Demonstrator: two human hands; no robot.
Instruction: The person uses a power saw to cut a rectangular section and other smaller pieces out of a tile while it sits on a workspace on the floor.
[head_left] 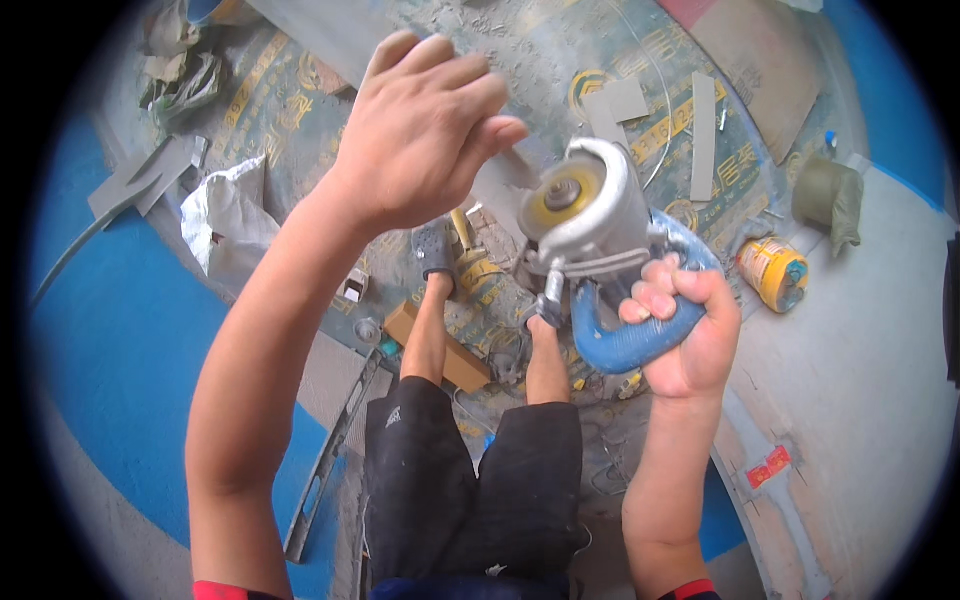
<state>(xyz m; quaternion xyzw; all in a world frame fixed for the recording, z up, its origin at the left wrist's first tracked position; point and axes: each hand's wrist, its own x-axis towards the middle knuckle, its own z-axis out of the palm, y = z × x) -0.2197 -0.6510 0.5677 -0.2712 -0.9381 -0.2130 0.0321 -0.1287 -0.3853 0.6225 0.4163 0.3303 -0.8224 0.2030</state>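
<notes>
My right hand [690, 325] wraps round the blue loop handle of a handheld tile cutter [600, 215]. Its silver guard curves over a round yellowish disc [563, 195], which faces up and to the left. My left hand [420, 130] is raised at the upper middle, fingers curled over a flat grey tile [325, 35]. The tile slants from the top edge down toward the disc, and its near end is blurred. Whether the disc touches the tile, I cannot tell. My palm hides part of the tile's edge.
Printed dark sheeting [270, 100] with grey dust and offcuts [703, 135] covers the floor. A yellow tub [772, 272] stands at right, near a dull green bag [828, 195]. A torn white sack [230, 215], a cardboard box [437, 345] and a long metal level [330, 460] lie at left.
</notes>
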